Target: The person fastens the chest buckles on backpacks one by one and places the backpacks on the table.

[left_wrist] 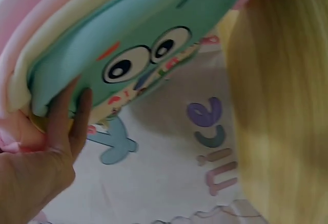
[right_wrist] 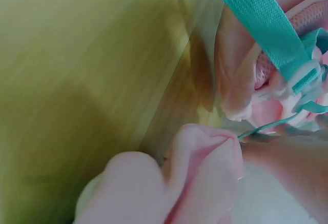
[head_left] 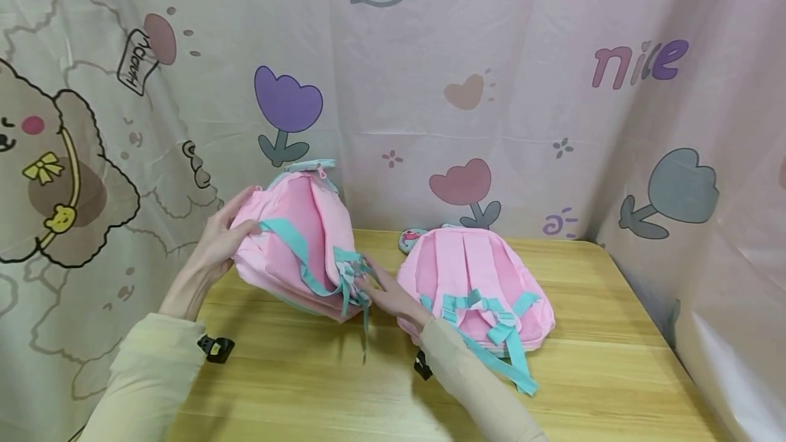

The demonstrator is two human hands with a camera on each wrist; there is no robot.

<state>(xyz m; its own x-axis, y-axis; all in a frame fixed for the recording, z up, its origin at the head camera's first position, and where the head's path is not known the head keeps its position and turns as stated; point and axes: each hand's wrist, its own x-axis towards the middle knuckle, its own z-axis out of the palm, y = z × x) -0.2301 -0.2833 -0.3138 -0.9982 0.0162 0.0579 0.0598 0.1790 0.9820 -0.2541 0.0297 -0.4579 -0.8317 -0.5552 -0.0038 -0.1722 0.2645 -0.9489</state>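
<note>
A pink backpack (head_left: 288, 244) with teal straps is lifted and tilted above the left of the table. My left hand (head_left: 217, 241) grips its left side, thumb on the strap side; in the left wrist view the fingers (left_wrist: 64, 119) press on its teal front, which has cartoon eyes. At its lower right corner my right hand (head_left: 393, 295) holds the backpack by the bunched teal strap and buckle (head_left: 350, 271); its fingertips are partly hidden there. The right wrist view shows a teal strap (right_wrist: 261, 24) close up, with the hand blurred.
A second pink backpack (head_left: 469, 278) lies on the wooden table (head_left: 589, 333) at right, straps up, with a loose teal strap end toward the front. A round charm (head_left: 410, 241) shows behind it. Printed cloth (head_left: 393, 39) hangs around the table's back and sides.
</note>
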